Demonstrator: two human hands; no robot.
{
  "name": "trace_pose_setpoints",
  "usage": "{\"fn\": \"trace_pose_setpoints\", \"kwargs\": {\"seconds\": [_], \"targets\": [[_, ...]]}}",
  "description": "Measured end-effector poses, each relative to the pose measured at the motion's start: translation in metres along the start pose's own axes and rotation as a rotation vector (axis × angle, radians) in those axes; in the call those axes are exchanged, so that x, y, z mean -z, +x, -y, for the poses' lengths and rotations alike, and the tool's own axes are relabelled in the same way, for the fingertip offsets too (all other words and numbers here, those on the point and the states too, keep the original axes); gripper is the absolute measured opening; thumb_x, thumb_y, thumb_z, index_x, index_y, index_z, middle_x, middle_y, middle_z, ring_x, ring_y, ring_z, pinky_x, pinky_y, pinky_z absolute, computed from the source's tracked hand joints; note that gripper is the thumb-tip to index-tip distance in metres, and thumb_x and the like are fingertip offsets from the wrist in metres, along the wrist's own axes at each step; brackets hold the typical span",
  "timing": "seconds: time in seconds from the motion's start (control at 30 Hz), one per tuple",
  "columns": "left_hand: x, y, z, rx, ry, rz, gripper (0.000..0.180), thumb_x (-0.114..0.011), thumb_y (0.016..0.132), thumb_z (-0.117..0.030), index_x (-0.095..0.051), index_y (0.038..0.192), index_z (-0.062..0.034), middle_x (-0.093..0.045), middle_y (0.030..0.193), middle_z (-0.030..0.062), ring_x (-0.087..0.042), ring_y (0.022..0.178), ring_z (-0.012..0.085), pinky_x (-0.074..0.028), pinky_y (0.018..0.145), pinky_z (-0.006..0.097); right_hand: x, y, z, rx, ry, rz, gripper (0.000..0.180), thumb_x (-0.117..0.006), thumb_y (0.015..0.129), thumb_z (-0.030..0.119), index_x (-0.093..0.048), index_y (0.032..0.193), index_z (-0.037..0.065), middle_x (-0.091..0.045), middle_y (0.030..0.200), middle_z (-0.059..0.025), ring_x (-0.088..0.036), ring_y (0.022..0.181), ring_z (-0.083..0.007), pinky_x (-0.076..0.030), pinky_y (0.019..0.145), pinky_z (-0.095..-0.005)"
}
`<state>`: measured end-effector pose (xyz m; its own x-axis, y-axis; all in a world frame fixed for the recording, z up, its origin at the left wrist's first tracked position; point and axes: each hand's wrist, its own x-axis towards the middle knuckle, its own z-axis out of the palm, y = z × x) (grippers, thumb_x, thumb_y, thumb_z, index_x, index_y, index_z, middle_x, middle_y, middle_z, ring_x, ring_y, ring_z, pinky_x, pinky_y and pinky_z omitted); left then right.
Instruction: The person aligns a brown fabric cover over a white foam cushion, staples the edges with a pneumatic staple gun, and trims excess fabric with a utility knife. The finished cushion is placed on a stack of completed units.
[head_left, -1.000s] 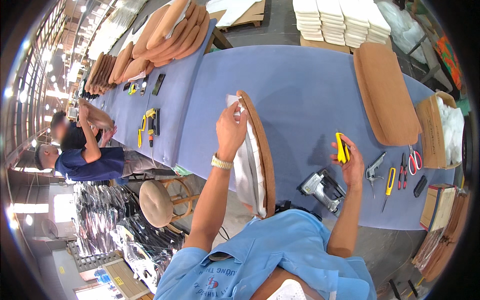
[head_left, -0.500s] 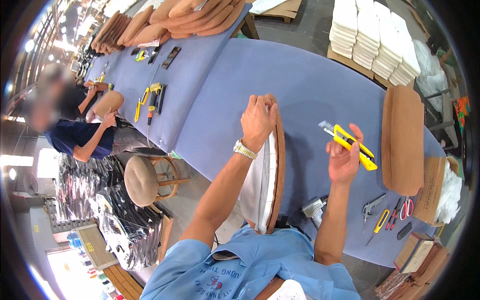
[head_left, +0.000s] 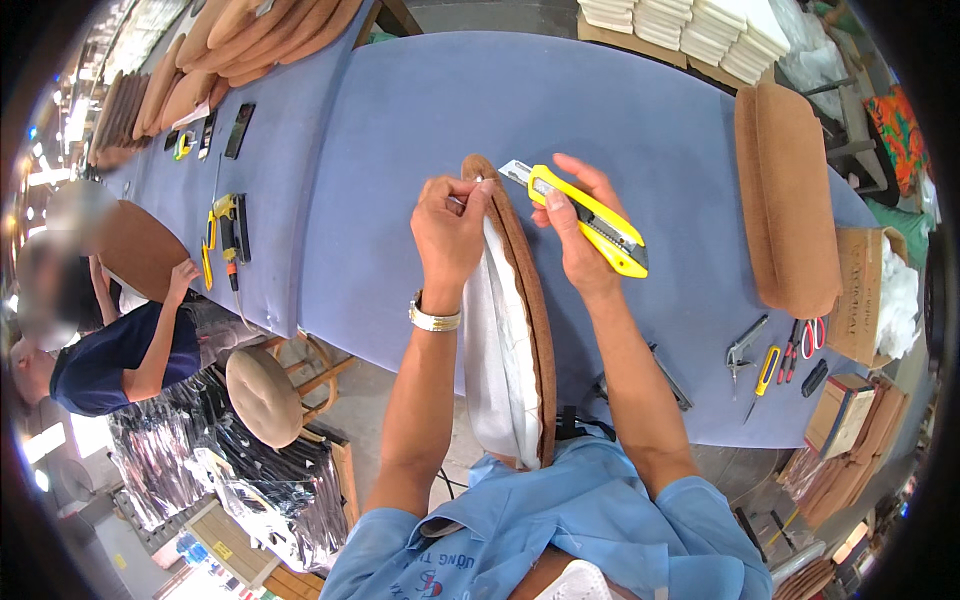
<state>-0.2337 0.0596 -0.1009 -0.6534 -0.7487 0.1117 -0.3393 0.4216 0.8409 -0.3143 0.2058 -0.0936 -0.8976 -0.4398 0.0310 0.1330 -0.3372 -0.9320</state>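
Holding a long, brown fabric cushion with a white underside (head_left: 512, 340) edge-on before you.
It runs from your light-blue shirt (head_left: 620, 500) out over the blue-topped table (head_left: 400, 130); your left hand (head_left: 447, 235) pinches its far end, and your right hand (head_left: 584, 240) grips a yellow plastic utility knife (head_left: 607, 222), blade (head_left: 515, 172) just beside that end. Right of these lie brown rounded pads (head_left: 788, 200) and, nearer, a yellow-handled screwdriver (head_left: 768, 368).

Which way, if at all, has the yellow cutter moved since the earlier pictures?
Yes, the yellow cutter has moved left, farther from the brown cushions lying at right.
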Motion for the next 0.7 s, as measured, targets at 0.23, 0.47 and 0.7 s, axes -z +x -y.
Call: {"fn": "trace_pose_setpoints", "kwargs": {"seconds": [0.23, 0.47, 0.7], "targets": [[-0.003, -0.006, 0.029, 0.315, -0.754, 0.045, 0.021, -0.076, 0.101, -0.02, -0.069, 0.094, -0.0021, -0.07, 0.087, 0.0013, -0.058, 0.075, 0.0047, -0.048, 0.067, 0.022, -0.008, 0.002, -0.021, 0.194, -0.302, 0.067, 0.028, -0.075, 0.095, 0.014, -0.072, 0.121, 0.003, -0.078, 0.106, -0.0113, -0.074, 0.089, -0.0164, -0.059, 0.079, -0.0296], [-0.006, -0.005, 0.03, 0.28, -0.726, 0.047, 0.019, -0.075, 0.101, -0.019, -0.069, 0.094, -0.0026, -0.069, 0.087, 0.0004, -0.058, 0.076, 0.0048, -0.048, 0.069, 0.022, -0.01, 0.002, -0.009, 0.332, -0.514, 0.107, 0.027, -0.076, 0.092, 0.013, -0.072, 0.117, 0.002, -0.077, 0.102, -0.0129, -0.076, 0.085, -0.0239, -0.06, 0.076, -0.032], [-0.006, -0.004, 0.024, 0.301, -0.691, 0.039, 0.018, -0.074, 0.101, -0.017, -0.068, 0.092, -0.0035, -0.069, 0.087, 0.0003, -0.058, 0.076, 0.0046, -0.048, 0.068, 0.022, -0.007, 0.004, -0.014, 0.328, -0.499, 0.163, 0.028, -0.075, 0.095, 0.012, -0.072, 0.121, 0.003, -0.077, 0.101, -0.0093, -0.074, 0.085, -0.0162, -0.057, 0.077, -0.0276]]}}
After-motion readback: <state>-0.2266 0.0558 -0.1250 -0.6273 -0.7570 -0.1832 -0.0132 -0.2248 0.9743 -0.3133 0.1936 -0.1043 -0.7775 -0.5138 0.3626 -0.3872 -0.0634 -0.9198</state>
